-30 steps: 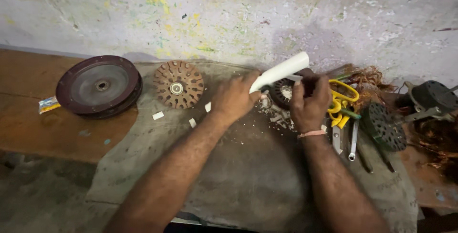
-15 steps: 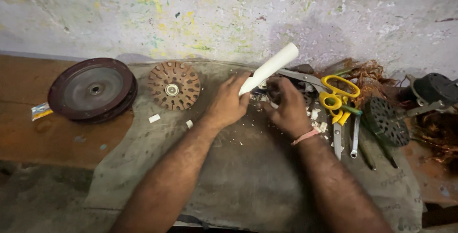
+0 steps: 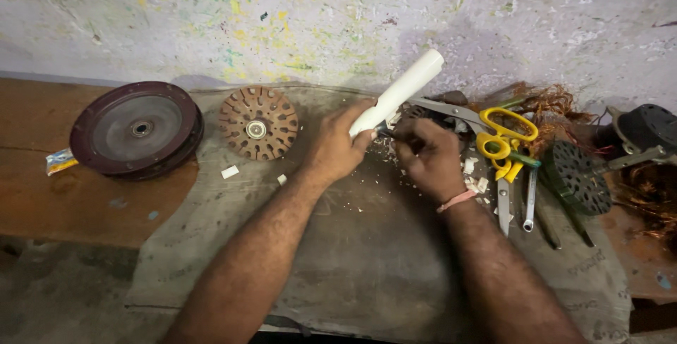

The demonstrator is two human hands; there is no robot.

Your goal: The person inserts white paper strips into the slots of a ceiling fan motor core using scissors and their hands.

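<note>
I note one packet (image 3: 61,161): a small flat sachet, white with a yellow band, lying on the wooden bench (image 3: 63,206) at the far left, just beside the dark red disc (image 3: 137,130). My left hand (image 3: 337,148) is clamped around the lower end of a white tube (image 3: 399,92); its long axis runs diagonally, the free end pointing up and to the right toward the wall (image 3: 338,13). The tube is held above the grey cloth (image 3: 352,259), near its back edge. My right hand (image 3: 430,161) is closed, fingers curled at the tube's lower end; what it grips I cannot tell. White chips (image 3: 230,172) lie scattered on the cloth. A slotted brown rotor (image 3: 258,123) lies left of the hands; yellow-handled scissors (image 3: 497,132), a spanner (image 3: 529,199) and a dark slotted part (image 3: 575,178) lie to the right. Compared with half a second ago, the tube and both hands sit much as they did, the right hand slightly lower.
</note>
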